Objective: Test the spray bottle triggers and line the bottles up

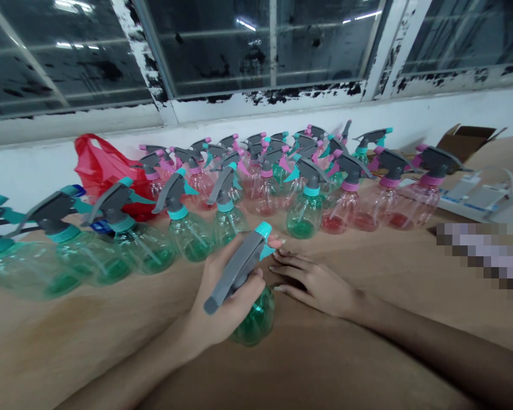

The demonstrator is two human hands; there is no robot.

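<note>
My left hand (222, 296) is closed around the neck of a green spray bottle (256, 322) with a grey and teal trigger head. The bottle stands on the wooden table in front of me, and part of its neck is hidden by my fingers. Just to its right, my right hand (314, 282) rests low over the table with its fingers stretched toward the bottle and holds nothing. A green spray bottle (304, 219) stands beyond my right hand, and another green spray bottle (192, 236) is beyond my left.
Several green and pink spray bottles fill the table's far side. A red plastic bag (105, 171) lies behind the left row. At the right are a cardboard box (465, 142), a white power strip (487, 196) and a blurred-out patch. A white wall with windows (256, 45) bounds the back.
</note>
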